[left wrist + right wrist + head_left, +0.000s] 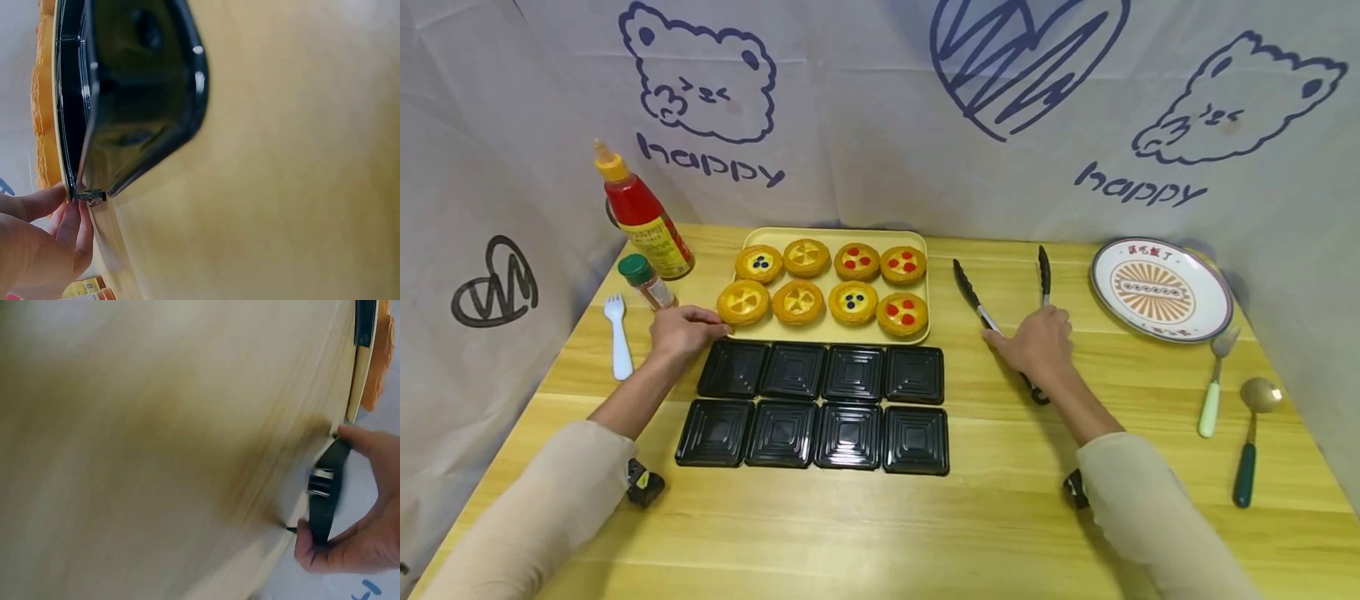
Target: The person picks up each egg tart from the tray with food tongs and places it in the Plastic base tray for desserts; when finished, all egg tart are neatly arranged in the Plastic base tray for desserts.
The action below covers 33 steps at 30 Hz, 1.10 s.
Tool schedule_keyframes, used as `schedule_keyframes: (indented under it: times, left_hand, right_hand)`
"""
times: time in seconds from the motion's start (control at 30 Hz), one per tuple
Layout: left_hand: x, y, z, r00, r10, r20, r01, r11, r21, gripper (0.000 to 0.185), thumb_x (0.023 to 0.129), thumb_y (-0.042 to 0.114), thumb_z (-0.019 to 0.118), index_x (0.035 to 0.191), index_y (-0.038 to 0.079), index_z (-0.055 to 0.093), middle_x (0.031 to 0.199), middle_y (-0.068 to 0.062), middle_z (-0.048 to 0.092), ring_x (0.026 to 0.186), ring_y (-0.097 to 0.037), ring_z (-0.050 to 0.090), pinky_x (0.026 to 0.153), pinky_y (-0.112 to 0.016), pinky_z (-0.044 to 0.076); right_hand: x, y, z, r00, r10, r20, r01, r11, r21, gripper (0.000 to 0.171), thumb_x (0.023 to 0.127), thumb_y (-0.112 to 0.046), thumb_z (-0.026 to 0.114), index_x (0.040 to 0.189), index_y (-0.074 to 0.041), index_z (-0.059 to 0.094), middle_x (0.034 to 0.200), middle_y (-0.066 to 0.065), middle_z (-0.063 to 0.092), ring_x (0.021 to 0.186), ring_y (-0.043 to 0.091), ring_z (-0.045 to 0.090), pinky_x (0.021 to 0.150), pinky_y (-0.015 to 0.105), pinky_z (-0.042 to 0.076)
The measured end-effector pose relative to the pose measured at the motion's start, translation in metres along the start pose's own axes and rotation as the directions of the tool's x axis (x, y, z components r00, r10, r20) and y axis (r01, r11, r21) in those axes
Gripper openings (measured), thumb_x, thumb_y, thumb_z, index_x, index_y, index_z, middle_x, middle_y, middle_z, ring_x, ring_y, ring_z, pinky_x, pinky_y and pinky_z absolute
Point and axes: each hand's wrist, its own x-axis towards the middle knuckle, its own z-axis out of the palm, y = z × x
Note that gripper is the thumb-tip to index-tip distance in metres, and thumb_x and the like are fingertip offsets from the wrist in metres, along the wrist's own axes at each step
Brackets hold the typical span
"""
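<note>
The black tongs are being gripped by the right hand, fingers and thumb curled round them on the bench. The left hand is being rested open at the corner of the black trays, just below the tarts on their yellow tray.

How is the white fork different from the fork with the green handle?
The white fork is one colour all over and lies on the table's left side, near the left hand. The green-handled fork has a metal head and lies on the right side, beside the spoon. Both lie flat with their tines pointing away from the person.
</note>
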Motion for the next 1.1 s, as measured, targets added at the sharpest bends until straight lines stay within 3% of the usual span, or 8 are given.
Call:
schedule_keyframes:
  times: [0.13, 0.23, 0.33, 0.43, 0.53, 0.67, 0.87, 1.1]
  left_hand:
    - [-0.001, -0.001, 0.001, 1.000, -0.014, 0.003, 0.014, 1.000, -0.028, 0.031, 0.080, 0.021, 0.076, 0.101, -0.001, 0.070, 0.084, 0.001, 0.065, 0.079, -0.012, 0.051, 0.062, -0.020, 0.041]
    - [-0.002, -0.002, 0.002, 1.000, -0.015, 0.001, 0.015, 0.998, -0.053, 0.031, 0.080, 0.020, 0.076, 0.102, -0.001, 0.070, 0.079, 0.006, 0.063, 0.078, -0.010, 0.051, 0.061, -0.018, 0.042]
    - [-0.003, -0.003, 0.001, 1.000, -0.008, 0.004, 0.008, 0.998, -0.070, 0.030, 0.081, 0.019, 0.075, 0.102, -0.002, 0.070, 0.075, 0.011, 0.061, 0.077, -0.010, 0.050, 0.060, -0.018, 0.043]
    - [-0.002, -0.004, 0.001, 1.000, 0.007, 0.007, -0.006, 0.998, -0.067, 0.029, 0.081, 0.018, 0.074, 0.101, -0.002, 0.070, 0.071, 0.014, 0.058, 0.076, -0.011, 0.050, 0.059, -0.019, 0.043]
    - [-0.001, -0.004, 0.001, 1.000, 0.007, 0.009, -0.007, 0.998, -0.067, 0.029, 0.080, 0.017, 0.074, 0.101, -0.003, 0.069, 0.070, 0.015, 0.057, 0.075, -0.011, 0.050, 0.059, -0.019, 0.042]
    - [0.001, -0.003, 0.001, 1.000, -0.007, 0.012, 0.007, 0.998, -0.061, 0.030, 0.080, 0.018, 0.075, 0.102, -0.002, 0.069, 0.073, 0.014, 0.057, 0.078, -0.011, 0.050, 0.060, -0.019, 0.042]
    - [0.001, -0.002, 0.000, 1.000, 0.004, 0.016, -0.003, 0.999, -0.035, 0.030, 0.079, 0.020, 0.076, 0.100, -0.001, 0.069, 0.072, 0.011, 0.058, 0.078, -0.013, 0.050, 0.060, -0.019, 0.042]
    - [-0.001, 0.000, 0.000, 1.000, 0.009, 0.007, -0.009, 1.000, -0.022, 0.031, 0.079, 0.020, 0.076, 0.100, -0.002, 0.069, 0.085, -0.002, 0.065, 0.082, -0.015, 0.050, 0.061, -0.019, 0.041]
  right_hand:
    - [-0.002, 0.008, -0.008, 0.999, -0.047, -0.023, 0.048, 0.997, 0.061, 0.102, 0.082, -0.057, 0.060, 0.129, 0.028, 0.028, 0.118, 0.043, 0.040, 0.094, 0.046, 0.052, 0.077, 0.051, 0.049]
    - [-0.009, 0.012, -0.017, 0.995, -0.082, -0.057, 0.088, 0.991, 0.102, 0.102, 0.082, -0.058, 0.060, 0.129, 0.027, 0.031, 0.120, 0.045, 0.041, 0.099, 0.049, 0.051, 0.084, 0.056, 0.047]
    - [-0.018, 0.012, -0.027, 0.987, -0.147, -0.067, 0.152, 0.985, 0.082, 0.101, 0.082, -0.061, 0.060, 0.129, 0.025, 0.036, 0.120, 0.044, 0.045, 0.107, 0.051, 0.049, 0.090, 0.058, 0.044]
    - [-0.028, 0.010, -0.038, 0.979, -0.203, -0.020, 0.204, 0.978, 0.054, 0.100, 0.082, -0.064, 0.059, 0.131, 0.021, 0.039, 0.123, 0.041, 0.048, 0.113, 0.052, 0.048, 0.094, 0.059, 0.042]
    - [-0.034, 0.006, -0.042, 0.962, -0.273, 0.011, 0.272, 0.962, 0.035, 0.083, 0.080, -0.061, 0.063, 0.117, 0.013, 0.053, 0.101, 0.029, 0.059, 0.090, 0.040, 0.058, 0.076, 0.048, 0.049]
    - [-0.038, -0.005, -0.037, 0.923, -0.384, 0.031, 0.383, 0.923, 0.023, 0.068, 0.077, -0.054, 0.071, 0.109, 0.005, 0.058, 0.084, 0.014, 0.058, 0.072, 0.024, 0.053, 0.063, 0.035, 0.044]
    - [-0.037, -0.019, -0.026, 0.871, -0.490, 0.045, 0.490, 0.872, 0.018, 0.074, 0.073, -0.045, 0.078, 0.122, 0.006, 0.056, 0.097, 0.019, 0.063, 0.081, 0.026, 0.054, 0.071, 0.040, 0.047]
    - [-0.034, -0.024, -0.020, 0.852, -0.523, 0.016, 0.524, 0.852, -0.007, 0.074, 0.075, -0.042, 0.077, 0.126, 0.007, 0.056, 0.100, 0.021, 0.063, 0.079, 0.026, 0.054, 0.070, 0.039, 0.047]
